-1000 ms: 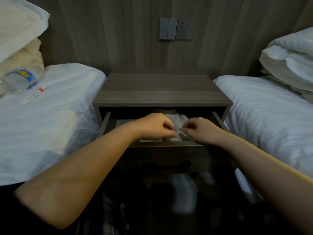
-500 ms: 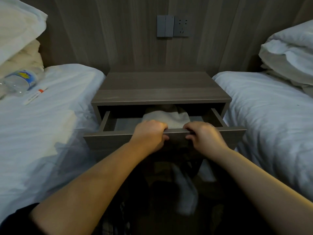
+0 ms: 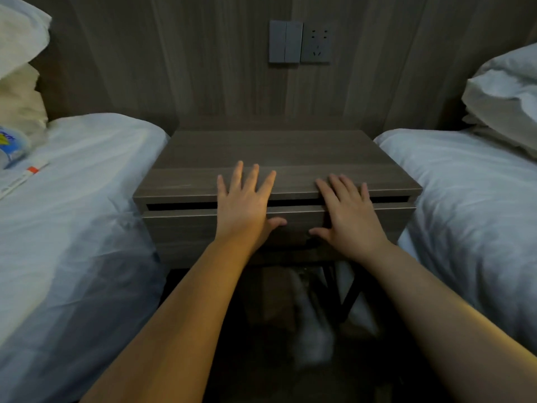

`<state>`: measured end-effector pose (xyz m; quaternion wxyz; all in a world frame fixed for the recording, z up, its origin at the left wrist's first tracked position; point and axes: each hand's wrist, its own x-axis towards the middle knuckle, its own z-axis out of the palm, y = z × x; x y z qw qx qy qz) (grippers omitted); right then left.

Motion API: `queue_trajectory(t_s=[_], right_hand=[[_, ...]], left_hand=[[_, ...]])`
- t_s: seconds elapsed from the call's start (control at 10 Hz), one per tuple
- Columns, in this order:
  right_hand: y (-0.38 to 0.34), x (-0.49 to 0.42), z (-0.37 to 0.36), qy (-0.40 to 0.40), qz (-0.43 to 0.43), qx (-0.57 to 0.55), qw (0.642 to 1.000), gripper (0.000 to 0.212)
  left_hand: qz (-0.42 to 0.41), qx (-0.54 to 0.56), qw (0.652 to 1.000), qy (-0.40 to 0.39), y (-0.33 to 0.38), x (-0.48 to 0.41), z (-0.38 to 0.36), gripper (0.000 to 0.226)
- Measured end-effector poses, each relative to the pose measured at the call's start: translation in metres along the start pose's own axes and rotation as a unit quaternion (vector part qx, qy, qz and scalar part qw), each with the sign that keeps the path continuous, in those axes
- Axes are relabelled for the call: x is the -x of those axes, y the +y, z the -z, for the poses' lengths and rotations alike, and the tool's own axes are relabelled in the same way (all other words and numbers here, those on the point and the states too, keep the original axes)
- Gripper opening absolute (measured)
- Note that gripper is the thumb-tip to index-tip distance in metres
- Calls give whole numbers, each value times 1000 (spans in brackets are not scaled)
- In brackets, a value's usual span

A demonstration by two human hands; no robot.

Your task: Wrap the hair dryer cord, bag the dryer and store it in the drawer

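The brown wooden drawer (image 3: 180, 228) of the nightstand (image 3: 270, 152) is pushed almost fully in, with only a thin dark gap under the top. My left hand (image 3: 247, 205) lies flat on the drawer front, fingers spread and reaching over the top edge. My right hand (image 3: 345, 213) is pressed flat beside it, fingers apart. Both hands hold nothing. The bagged hair dryer is hidden inside the drawer.
White beds flank the nightstand, left (image 3: 72, 213) and right (image 3: 470, 205). A water bottle (image 3: 11, 144) and a small white stick with an orange band (image 3: 29, 173) lie on the left bed. Pillows (image 3: 505, 94) sit at the right. A switch and socket (image 3: 299, 42) are on the wall.
The drawer went from open, with a white bag showing inside, to nearly closed. Both hands let go of its top edge and now press flat on its front.
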<state>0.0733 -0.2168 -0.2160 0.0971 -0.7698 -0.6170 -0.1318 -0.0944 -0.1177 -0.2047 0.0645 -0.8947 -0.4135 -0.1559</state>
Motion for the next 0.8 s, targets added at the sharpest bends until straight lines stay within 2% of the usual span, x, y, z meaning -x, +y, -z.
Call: queue_trajectory(t_s=[0.1, 0.3, 0.5, 0.7, 0.8], right_hand=[[2, -18, -2, -7, 12, 32, 999, 91], [0, -31, -10, 43, 18, 41, 998, 82], [-3, -27, -15, 87, 2, 16, 996, 76], [-7, -24, -4, 13, 9, 9, 1000, 86], [-13, -25, 23, -18, -4, -100, 995, 83]], left_hand=[[0, -7, 1000, -28, -6, -12, -4, 93], [-15, -4, 997, 81, -10, -12, -22, 83], [-5, 8, 992, 126, -9, -10, -31, 77], [-23, -1, 992, 120, -3, -4, -26, 76], [-22, -9, 993, 113, -2, -2, -31, 78]])
